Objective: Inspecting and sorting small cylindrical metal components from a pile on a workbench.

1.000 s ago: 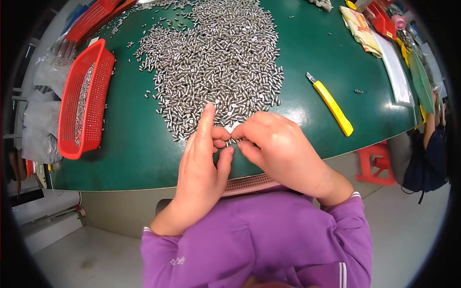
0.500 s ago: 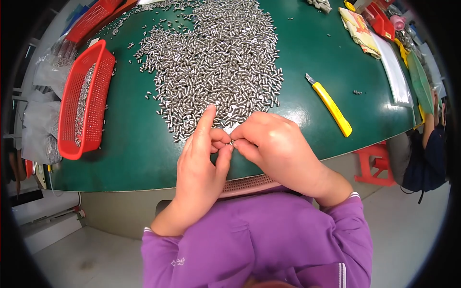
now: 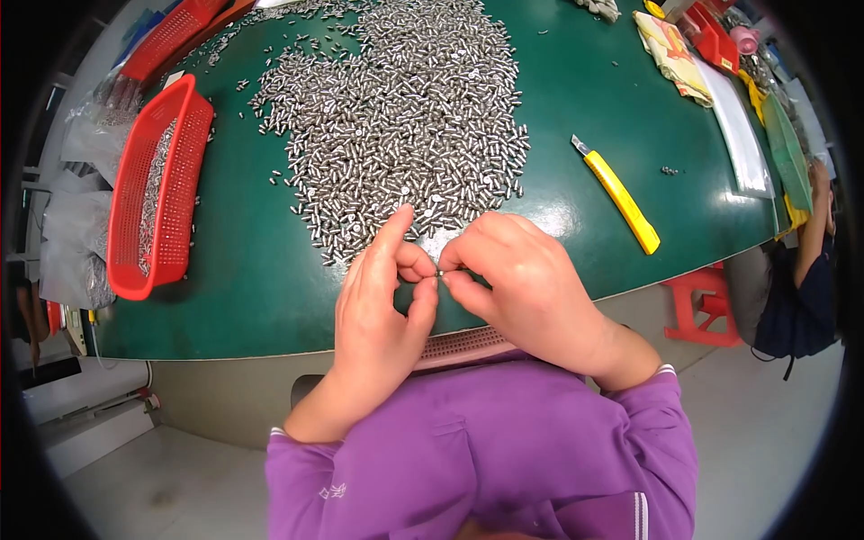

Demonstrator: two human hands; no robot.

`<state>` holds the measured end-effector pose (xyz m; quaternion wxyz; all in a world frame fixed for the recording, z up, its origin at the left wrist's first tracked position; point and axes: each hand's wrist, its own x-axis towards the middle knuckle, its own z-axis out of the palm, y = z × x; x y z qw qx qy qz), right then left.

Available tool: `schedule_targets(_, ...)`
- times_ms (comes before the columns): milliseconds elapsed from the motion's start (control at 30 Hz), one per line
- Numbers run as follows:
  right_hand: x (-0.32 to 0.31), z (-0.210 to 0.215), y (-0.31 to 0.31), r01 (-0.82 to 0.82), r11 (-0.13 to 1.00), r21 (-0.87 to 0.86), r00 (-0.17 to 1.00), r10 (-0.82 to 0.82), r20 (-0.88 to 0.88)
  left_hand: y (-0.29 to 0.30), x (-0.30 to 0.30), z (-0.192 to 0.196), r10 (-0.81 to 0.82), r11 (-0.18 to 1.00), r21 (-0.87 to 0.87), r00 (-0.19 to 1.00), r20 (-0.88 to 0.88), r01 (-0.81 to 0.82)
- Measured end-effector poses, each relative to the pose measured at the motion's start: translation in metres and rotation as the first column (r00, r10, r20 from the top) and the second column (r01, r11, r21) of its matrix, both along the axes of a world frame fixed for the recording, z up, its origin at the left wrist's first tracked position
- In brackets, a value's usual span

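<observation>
My left hand [image 3: 380,292] and my right hand [image 3: 522,279] meet above the near edge of the green table [image 3: 243,306]. Between their thumbs and fingertips they pinch one small metal part [image 3: 439,273], mostly hidden by the fingers. The left index finger points up and away from that pinch. Just beyond the hands spreads a large pile of small silvery, bullet-shaped metal parts [image 3: 405,117]; several show pale round ends.
A red perforated basket [image 3: 178,198] with more metal parts stands at the left. To the right lies a yellow utility knife [image 3: 621,202], blade out. A cloth [image 3: 670,54] and red bins [image 3: 706,36] sit far right. Beyond the table's right edge are a red stool [image 3: 702,306] and another person [image 3: 801,297].
Both hands have shifted very slightly. The fingertips of the two hands are a little farther apart, with the small metal part still between them.
</observation>
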<state>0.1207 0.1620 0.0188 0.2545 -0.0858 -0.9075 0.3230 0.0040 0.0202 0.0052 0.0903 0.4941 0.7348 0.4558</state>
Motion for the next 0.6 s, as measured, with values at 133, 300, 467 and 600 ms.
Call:
schedule_targets(133, -0.0011, -0.0024, -0.0007, -0.014, 1.000, -0.027, 1.000, 0.013, -0.026, 0.0013, 0.0007, 0.0019, 0.000, 1.000, -0.012, 1.000, -0.020, 0.000)
schedule_targets(300, 0.0038, -0.0002, -0.0012, 0.004, 1.000, -0.009, 0.999, -0.004, 0.044, 0.0002, 0.0000, 0.0012, -0.005, 1.000, -0.027, 1.000, 0.004, 0.005)
schedule_targets(467, 0.0037, -0.0001, -0.0038, -0.016, 0.997, 0.076, 0.999, 0.013, 0.038, 0.0002, 0.0007, -0.0007, 0.000, 1.000, -0.013, 1.000, 0.012, 0.000)
schedule_targets(600, 0.0031, -0.0006, -0.0040, -0.013, 1.000, 0.025, 1.000, 0.013, 0.009, -0.0004, -0.0002, -0.0019, -0.010, 1.000, 0.000, 1.000, 0.016, 0.010)
